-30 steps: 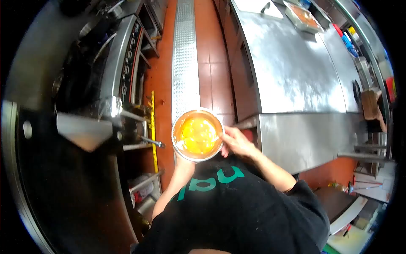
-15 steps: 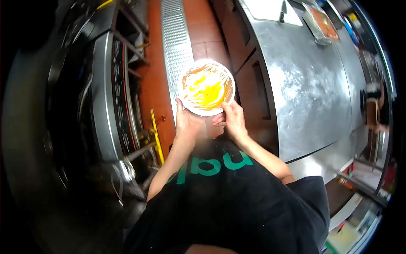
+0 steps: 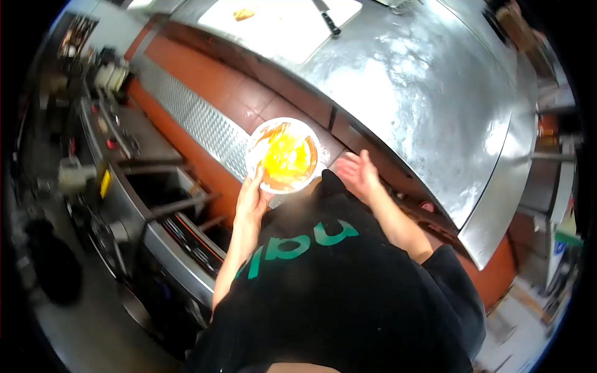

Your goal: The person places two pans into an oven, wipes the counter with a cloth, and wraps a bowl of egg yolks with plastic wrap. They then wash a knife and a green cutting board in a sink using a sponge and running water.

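The right hand (image 3: 359, 175) had left the bowl (image 3: 285, 122) and was open and empty, between it and the tabletop (image 3: 404, 81). The left hand (image 3: 249, 202) alone grasped the bowl, apparently bearing its full weight beside the tabletop. Against the earlier frame, the view had turned, exposing more white board (image 3: 267, 31) on the tabletop.

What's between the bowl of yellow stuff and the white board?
In the head view, reddish floor tiles and the counter front show between the bowl and board.
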Demonstrator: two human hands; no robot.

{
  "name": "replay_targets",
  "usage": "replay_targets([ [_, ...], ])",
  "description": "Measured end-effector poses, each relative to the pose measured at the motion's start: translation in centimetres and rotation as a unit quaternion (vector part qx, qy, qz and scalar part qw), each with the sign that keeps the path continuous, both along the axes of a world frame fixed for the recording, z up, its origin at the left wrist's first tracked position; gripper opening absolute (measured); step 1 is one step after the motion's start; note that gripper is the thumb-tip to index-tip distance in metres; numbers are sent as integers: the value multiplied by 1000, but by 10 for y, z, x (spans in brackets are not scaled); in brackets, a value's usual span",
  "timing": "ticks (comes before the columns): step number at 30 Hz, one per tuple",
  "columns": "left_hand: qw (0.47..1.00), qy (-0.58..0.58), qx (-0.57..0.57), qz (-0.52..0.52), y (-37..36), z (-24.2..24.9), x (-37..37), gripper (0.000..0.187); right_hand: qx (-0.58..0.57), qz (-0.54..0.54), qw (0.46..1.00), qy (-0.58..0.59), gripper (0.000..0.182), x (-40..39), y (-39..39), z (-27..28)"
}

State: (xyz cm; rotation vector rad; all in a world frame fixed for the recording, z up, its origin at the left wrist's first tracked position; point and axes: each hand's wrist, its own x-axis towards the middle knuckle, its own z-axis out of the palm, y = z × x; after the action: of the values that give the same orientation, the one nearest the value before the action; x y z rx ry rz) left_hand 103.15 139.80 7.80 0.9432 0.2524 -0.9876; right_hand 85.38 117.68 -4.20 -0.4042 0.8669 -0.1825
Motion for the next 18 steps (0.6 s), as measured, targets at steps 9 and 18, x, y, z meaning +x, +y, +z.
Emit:
replay_targets([
  [9, 964, 37, 63, -256, -20, 30, 123, 45, 61, -593, 803, -6, 55, 28, -77, -97],
  [18, 772, -42, 114, -624, -111, 9, 223, 39, 47, -593, 749, 291, 72, 35, 20, -67],
])
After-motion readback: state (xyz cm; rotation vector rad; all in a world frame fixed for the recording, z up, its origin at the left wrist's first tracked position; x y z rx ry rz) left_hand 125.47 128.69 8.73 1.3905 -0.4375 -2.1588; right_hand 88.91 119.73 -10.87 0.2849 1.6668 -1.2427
